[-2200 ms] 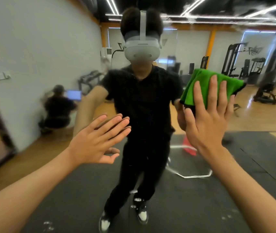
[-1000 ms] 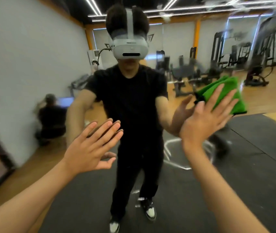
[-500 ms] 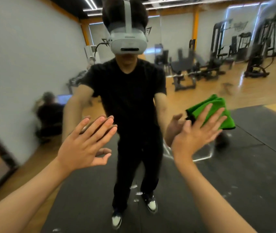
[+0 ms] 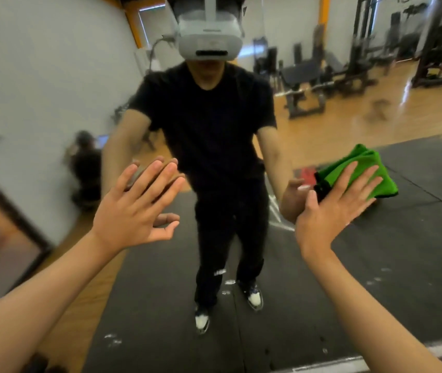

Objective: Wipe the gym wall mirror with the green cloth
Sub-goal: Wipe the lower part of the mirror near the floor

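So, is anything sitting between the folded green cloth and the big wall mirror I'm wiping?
Nothing visible. Your right hand presses the folded green cloth flat against the wall mirror with straight fingers, and your left hand is spread on the glass, well apart from it.

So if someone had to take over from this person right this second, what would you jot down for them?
Left hand: open, flat on the wall mirror, holding nothing.
Right hand: open, straight fingers pressing the folded green cloth against the glass, right of the reflected person.
Done: wiping is under way; how much is clean cannot be told.
Left: keep wiping. White specks show lower down, possibly on the glass.
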A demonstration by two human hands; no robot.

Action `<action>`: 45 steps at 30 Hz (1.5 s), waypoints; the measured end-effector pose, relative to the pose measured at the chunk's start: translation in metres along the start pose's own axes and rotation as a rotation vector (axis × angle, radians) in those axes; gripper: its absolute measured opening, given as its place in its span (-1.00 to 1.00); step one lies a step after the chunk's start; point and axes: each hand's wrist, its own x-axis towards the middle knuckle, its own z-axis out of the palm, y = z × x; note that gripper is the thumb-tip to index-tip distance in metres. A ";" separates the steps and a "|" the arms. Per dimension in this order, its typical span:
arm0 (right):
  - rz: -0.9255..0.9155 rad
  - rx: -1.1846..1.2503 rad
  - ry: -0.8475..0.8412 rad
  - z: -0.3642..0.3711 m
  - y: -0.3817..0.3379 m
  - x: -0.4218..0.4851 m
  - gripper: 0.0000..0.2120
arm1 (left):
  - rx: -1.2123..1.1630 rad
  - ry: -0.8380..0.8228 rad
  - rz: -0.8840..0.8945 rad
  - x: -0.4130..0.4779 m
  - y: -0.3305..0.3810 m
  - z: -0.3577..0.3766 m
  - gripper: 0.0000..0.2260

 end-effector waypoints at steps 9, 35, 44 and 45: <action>-0.956 -0.071 -0.389 0.004 0.005 -0.091 -0.35 | -0.032 0.010 -0.010 -0.002 0.000 -0.002 -0.19; -0.213 -0.048 -0.171 0.010 -0.023 -0.063 -0.25 | 0.026 0.015 -0.023 -0.002 0.004 0.000 -0.18; -1.131 -0.204 -0.449 -0.011 0.108 -0.087 -0.33 | 0.001 0.038 -0.021 0.000 0.003 -0.002 -0.16; -1.048 -0.206 -0.418 -0.019 0.127 -0.073 -0.37 | 0.004 0.038 -0.021 0.000 0.004 -0.001 -0.16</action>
